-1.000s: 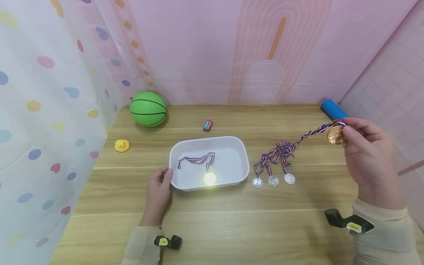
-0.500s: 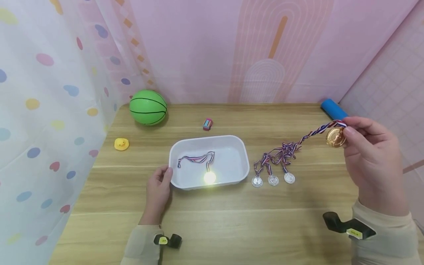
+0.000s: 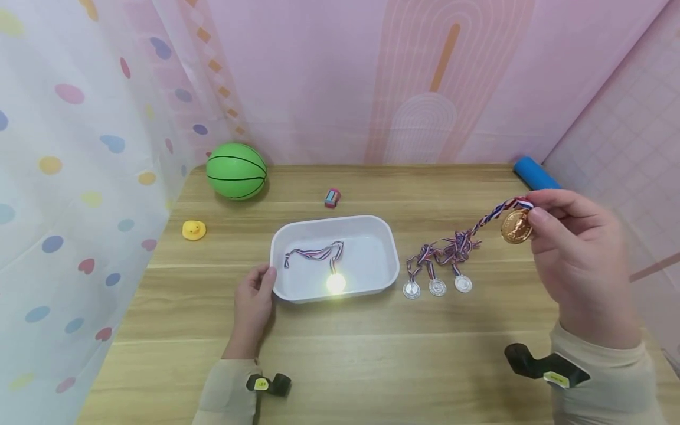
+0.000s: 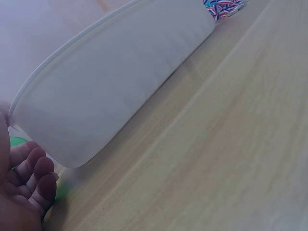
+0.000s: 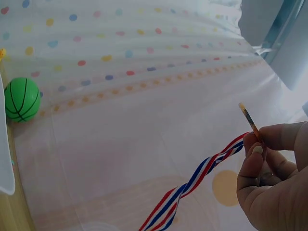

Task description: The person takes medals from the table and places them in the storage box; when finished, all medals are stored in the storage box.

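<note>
Beside white tray, silver medals, right grip pinching bronze medal, left grip relaxed at rim.

wooden table, surface contents.
on it: white tray at centre, three silver medals just right of it, green ball, yellow duck, small toy car, blue cylinder at the far right.

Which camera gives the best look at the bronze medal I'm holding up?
The head view: the bronze medal shows face-on, pinched by the right hand. The right wrist view shows only its thin edge and its ribbon. The left wrist view misses it.
</note>
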Demonstrator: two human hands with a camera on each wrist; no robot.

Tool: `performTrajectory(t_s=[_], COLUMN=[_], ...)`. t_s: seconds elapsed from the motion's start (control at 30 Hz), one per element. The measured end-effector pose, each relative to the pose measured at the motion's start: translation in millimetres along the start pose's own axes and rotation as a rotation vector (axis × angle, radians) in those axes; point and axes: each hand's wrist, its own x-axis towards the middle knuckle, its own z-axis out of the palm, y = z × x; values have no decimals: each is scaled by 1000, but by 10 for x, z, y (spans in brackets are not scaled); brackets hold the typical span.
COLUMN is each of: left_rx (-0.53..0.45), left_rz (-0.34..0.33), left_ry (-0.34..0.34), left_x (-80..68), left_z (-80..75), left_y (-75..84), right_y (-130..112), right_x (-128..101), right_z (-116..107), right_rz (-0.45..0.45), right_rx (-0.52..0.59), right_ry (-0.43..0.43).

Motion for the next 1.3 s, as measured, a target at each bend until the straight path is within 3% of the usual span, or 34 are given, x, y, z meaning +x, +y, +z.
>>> performTrajectory(t_s=[0.4, 0.9, 1.3], left_rx=[-29, -27, -19], left_rz=[-3, -5, -21], left_ry=[-2, -7, -22], left_x=[-11, -1, -23], left_z=[-12, -8, -20], left_y=[36, 23, 66], right_y=[200, 455, 687], right_x=[-61, -162, -320], right_z=[169, 263, 234], right_rz=[102, 161, 310], right_rx=[-56, -231, -383], right_ry=[-78, -102, -135])
